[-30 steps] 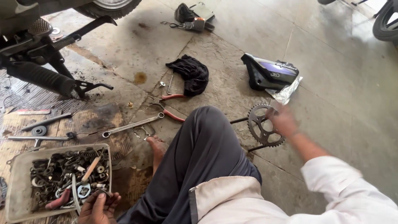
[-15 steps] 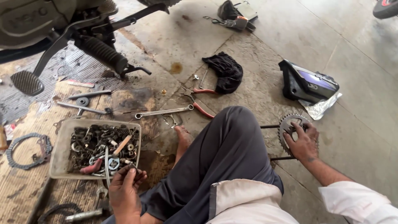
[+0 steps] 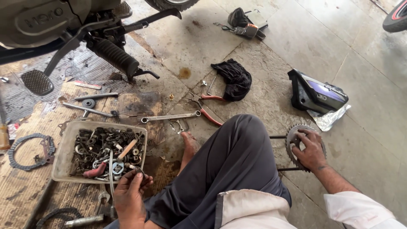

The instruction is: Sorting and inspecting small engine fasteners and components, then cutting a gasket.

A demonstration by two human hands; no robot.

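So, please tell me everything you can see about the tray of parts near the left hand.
The tray is a shallow rectangular tub of pale, dirty plastic with rounded corners. It lies flat on the worn floor, below the motorcycle footrest. It is heaped with dark greasy metal parts: rings, washers, bolts, plus a red-handled tool. The left hand is at its near right corner, fingers pinching a small part over the rim.
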